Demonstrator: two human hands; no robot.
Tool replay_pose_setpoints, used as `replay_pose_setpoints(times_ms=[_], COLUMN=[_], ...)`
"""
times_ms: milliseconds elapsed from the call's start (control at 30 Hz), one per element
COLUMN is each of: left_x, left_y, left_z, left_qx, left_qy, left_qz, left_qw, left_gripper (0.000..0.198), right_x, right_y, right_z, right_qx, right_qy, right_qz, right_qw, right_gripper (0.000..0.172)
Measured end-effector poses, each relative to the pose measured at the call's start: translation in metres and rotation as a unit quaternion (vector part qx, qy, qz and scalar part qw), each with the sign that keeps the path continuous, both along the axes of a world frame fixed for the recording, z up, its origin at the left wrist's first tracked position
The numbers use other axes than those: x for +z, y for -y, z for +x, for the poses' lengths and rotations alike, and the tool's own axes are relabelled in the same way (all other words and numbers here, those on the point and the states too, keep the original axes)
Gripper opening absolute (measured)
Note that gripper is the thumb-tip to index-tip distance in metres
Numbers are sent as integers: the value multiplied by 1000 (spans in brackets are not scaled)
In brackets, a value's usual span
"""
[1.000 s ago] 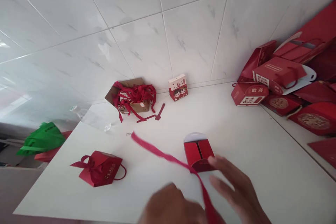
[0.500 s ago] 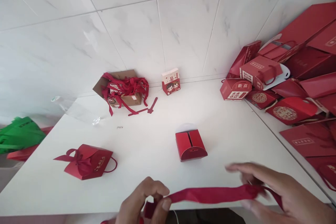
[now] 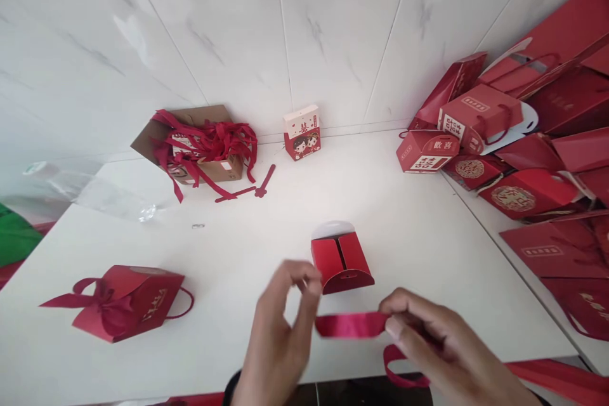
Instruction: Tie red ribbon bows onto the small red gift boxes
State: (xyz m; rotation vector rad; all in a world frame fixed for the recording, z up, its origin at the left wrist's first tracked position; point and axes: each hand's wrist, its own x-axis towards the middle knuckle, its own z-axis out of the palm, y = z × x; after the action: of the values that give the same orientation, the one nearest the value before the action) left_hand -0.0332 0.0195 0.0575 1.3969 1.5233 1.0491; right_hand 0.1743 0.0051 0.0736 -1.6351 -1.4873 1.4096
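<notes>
A dark red ribbon (image 3: 352, 325) stretches between my two hands above the table's front part. My left hand (image 3: 285, 323) has thumb and forefinger brought together, and the ribbon's left part passes out of sight at its thumb. Between thumb and forefinger, my right hand (image 3: 440, 339) pinches the ribbon, whose loose part loops below. Just beyond my hands sits a small red box (image 3: 345, 260) with its top flaps folded in and a white flap at the back. To the left, a red gift box (image 3: 137, 301) carries a tied bow and a cord handle.
At the back, a cardboard box (image 3: 233, 170) overflows with ribbons, near a small printed box (image 3: 303, 134). A clear plastic bottle (image 3: 104, 196) lies at left. Many red boxes and bags (image 3: 523, 196) are heaped along the right. The white table (image 3: 266, 235) ends just before me.
Both hands have moved forward, nearer the small red box, and closer together. The ribbon span between them is shorter. My right fingers have closed on the ribbon. The view has shifted slightly.
</notes>
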Motion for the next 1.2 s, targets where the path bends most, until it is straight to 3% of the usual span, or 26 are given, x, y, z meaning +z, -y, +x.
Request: replay_pose_setpoints(times_ms=[67,167,300,500,633,700,767,833,967,1067,1200], left_x=[-14,-37,-49,-46,-38,-29,-19,-9,-1,-1,-1], left_y=[-28,-57,-62,-20,10,22,29,31,30,29,28], left_z=[-4,-1,7,4,10,20,33,44,56,56,54], left_qx=[-2,-43,-50,-1,136,177,153,110,74,77,84], left_qy=[-32,-57,-65,-95,-150,-153,-114,-50,70,142,227], left_qz=[43,29,-6,-23,40,77,61,-8,-146,-176,-182], left_qw=[999,997,997,995,978,969,980,993,984,971,953], left_gripper=[19,36,34,32,40,34,26,24,52,57,43], right_x=[-3,-11,-23,-23,-19,-17,-16,-14,-12,-10,-6], right_y=[-9,-17,-22,-37,-43,-42,-39,-33,-21,-18,-19], right_z=[8,11,2,-6,-3,0,3,6,14,18,19], right_qx=[0,-4,-35,-58,-49,-59,-70,-69,-25,20,51], right_qy=[-41,-75,-87,-99,-74,-61,-65,-83,-98,-90,-86], right_qz=[-46,-84,-81,-59,-52,-42,-32,-39,-77,-73,-91], right_qw=[998,994,992,992,995,996,995,993,992,993,991], right_gripper=[49,51,46,43,43,41,38,36,36,39,40])
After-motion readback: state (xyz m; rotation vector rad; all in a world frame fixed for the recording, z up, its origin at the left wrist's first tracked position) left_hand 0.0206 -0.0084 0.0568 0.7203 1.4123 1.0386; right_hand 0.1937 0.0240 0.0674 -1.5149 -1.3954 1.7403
